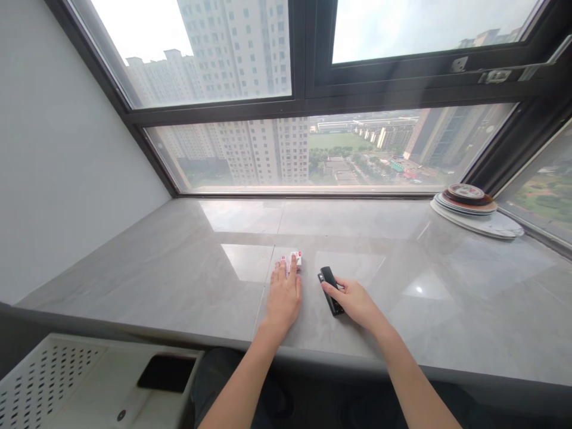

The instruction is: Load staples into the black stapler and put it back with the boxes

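Two small white boxes with red and pink print (295,260) lie side by side on the grey stone-look sill. My left hand (284,298) rests over them, its fingers stretched forward and touching their tops; much of the boxes is hidden underneath. To the right, my right hand (355,301) has its thumb and fingers around a black stapler (329,277). The stapler is slanted, its far end pointing away and a little left, on or just above the sill. A short gap of bare surface separates the stapler from the boxes.
A stack of round plates or mats (476,208) sits at the far right corner by the window. Dark window frames (308,193) bound the back, and a white wall (80,179) the left. Below the sill's front edge stands a white perforated plastic piece (111,381) holding a dark phone-like slab (166,373).
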